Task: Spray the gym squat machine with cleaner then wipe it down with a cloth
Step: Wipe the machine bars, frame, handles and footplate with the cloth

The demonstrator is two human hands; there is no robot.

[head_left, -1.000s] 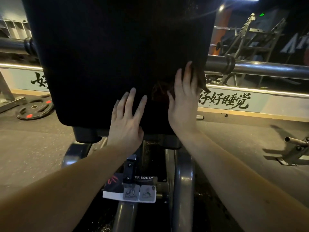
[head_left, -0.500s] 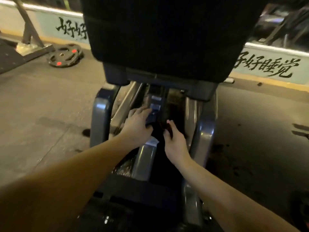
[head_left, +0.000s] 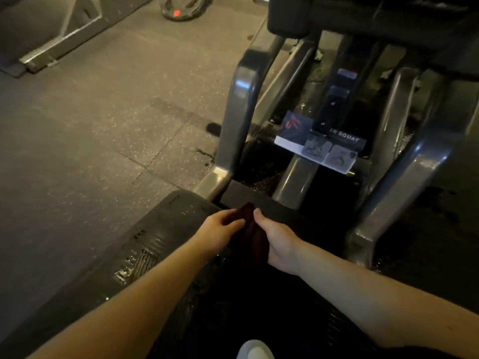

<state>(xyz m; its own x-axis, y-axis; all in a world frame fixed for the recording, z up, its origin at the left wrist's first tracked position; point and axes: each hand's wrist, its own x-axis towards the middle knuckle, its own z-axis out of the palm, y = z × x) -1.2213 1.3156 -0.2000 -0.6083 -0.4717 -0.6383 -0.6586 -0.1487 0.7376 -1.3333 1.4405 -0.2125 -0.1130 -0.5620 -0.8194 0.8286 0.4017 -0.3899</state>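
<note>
The squat machine fills the right of the head view, with grey steel frame arms (head_left: 238,104) and a label plate reading "SQUAT" (head_left: 321,145). Its black ribbed foot platform (head_left: 145,255) lies below me, wet in spots. A dark maroon cloth (head_left: 252,229) hangs over the platform's far edge. My left hand (head_left: 220,226) pinches the cloth's left side. My right hand (head_left: 280,239) grips its right side. The black back pad's underside (head_left: 293,19) shows at the top. No spray bottle is in view.
Speckled rubber floor (head_left: 103,130) spreads to the left. A black weight plate with a red mark (head_left: 181,7) lies at the top. Another machine's grey base (head_left: 59,37) stands at top left. A white shoe tip (head_left: 255,351) shows at the bottom edge.
My hands dropped from the back pad, past the centre column, to the foot platform's far edge. The view tilted down. The cloth is now held between both hands.
</note>
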